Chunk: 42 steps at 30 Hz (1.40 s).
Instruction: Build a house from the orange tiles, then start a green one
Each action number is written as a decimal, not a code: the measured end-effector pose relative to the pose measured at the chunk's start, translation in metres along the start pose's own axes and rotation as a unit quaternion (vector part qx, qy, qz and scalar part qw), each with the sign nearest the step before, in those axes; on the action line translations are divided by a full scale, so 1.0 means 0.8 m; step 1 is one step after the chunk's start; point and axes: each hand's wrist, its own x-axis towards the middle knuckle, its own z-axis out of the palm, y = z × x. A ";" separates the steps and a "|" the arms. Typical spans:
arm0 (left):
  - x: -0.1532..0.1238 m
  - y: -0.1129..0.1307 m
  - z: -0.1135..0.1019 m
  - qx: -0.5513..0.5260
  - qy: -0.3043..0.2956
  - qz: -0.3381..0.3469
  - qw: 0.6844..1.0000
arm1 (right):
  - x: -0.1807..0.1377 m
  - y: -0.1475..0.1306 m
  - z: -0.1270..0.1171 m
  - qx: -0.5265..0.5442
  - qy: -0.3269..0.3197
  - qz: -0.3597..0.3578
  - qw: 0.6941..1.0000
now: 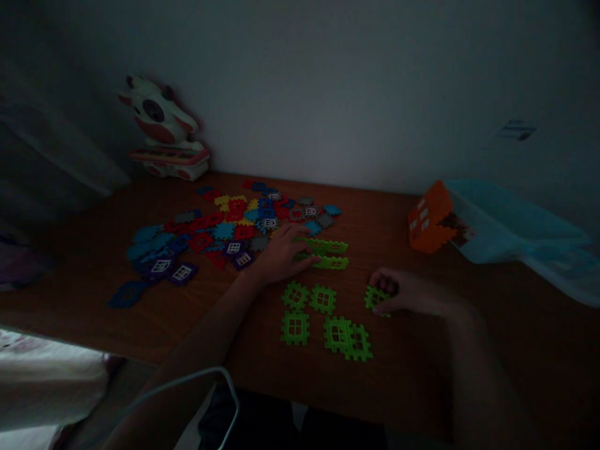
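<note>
My left hand [284, 255] is closed at the left end of a low green structure [332, 263], whose two long sides run side by side on the table. Its thumb and fingers press against that end, and part of the structure is hidden behind them. To the right, my right hand [407, 291] pinches a green window tile [373, 299] with notched edges, close to the tabletop. Between my forearms lie several loose green tiles [295, 328] of the same kind, two of them overlapping at the right.
A spread of mixed-colour tiles [224, 231] covers the table [398, 381] left of centre. Behind it stands a cow-shaped toy keyboard [171, 153]. At the right are an orange house-like piece [424, 219] and a pale blue bin [506, 219]. A white cable [197, 375] crosses in front.
</note>
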 end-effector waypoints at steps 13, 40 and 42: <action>-0.003 -0.005 0.006 0.003 -0.013 0.021 1.000 | 0.020 -0.002 0.020 -0.042 0.164 -0.070 0.983; -0.001 0.053 0.024 0.025 -0.008 0.128 0.991 | 0.034 -0.002 0.027 0.080 0.193 -0.045 0.977; -0.002 0.054 0.029 0.026 -0.021 0.122 0.992 | 0.035 0.000 0.028 0.090 0.193 -0.053 0.976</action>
